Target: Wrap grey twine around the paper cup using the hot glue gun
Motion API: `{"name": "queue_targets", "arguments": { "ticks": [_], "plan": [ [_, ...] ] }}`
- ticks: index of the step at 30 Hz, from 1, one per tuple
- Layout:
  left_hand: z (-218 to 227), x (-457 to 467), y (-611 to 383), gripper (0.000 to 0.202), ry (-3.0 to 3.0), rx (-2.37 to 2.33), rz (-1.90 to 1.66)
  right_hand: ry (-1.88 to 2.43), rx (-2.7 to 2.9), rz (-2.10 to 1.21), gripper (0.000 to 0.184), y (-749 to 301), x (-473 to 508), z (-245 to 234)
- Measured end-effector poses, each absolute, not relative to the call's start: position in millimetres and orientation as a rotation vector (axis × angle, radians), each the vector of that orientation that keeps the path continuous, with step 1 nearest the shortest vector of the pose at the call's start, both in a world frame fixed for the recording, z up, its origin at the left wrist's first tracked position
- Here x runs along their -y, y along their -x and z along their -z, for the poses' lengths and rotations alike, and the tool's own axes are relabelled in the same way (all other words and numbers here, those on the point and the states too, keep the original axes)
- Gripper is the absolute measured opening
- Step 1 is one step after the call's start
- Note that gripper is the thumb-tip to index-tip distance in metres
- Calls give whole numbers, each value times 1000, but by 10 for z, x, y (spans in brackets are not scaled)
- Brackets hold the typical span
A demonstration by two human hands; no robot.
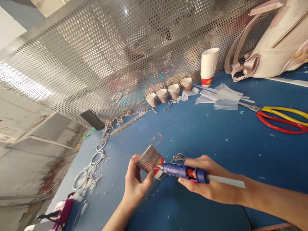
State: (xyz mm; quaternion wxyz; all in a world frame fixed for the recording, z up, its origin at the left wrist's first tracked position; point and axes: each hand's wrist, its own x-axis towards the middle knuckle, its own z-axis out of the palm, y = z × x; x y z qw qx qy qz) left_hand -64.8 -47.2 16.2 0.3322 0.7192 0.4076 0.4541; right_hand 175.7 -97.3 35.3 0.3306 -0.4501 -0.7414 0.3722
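My left hand (136, 183) grips a small paper cup (151, 159) wrapped in grey-brown cord, tipped on its side just above the blue table (204, 138). My right hand (204, 179) is closed around a blue hot glue gun (185, 172) with a clear glue stick (226, 182) sticking out of its back. The gun's nozzle touches the cup's side near its red-and-white base. A loose bundle of cord (179, 157) lies on the table just behind the gun.
Several finished wrapped cups (168, 91) stand by the perforated metal screen (120, 54). A stack of white cups (209, 65), clear plastic strips (221, 96), red-and-yellow scissors (281, 118), a beige bag (271, 41), a phone (92, 119), wire rings (96, 158) and a purple tool (64, 210) lie around.
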Motion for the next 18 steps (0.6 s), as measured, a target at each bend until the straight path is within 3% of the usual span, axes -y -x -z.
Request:
{"name": "queue_targets", "arguments": {
  "ticks": [6, 18],
  "plan": [
    [-183, 492, 601, 16, -1951, -1086, -1166, 1173, 1974, -783, 23, -1690, 1033, -238],
    [-180, 463, 650, 19, -1804, -1080, -1185, 1198, 1904, -972, 27, -1807, 906, -348]
  ]
}}
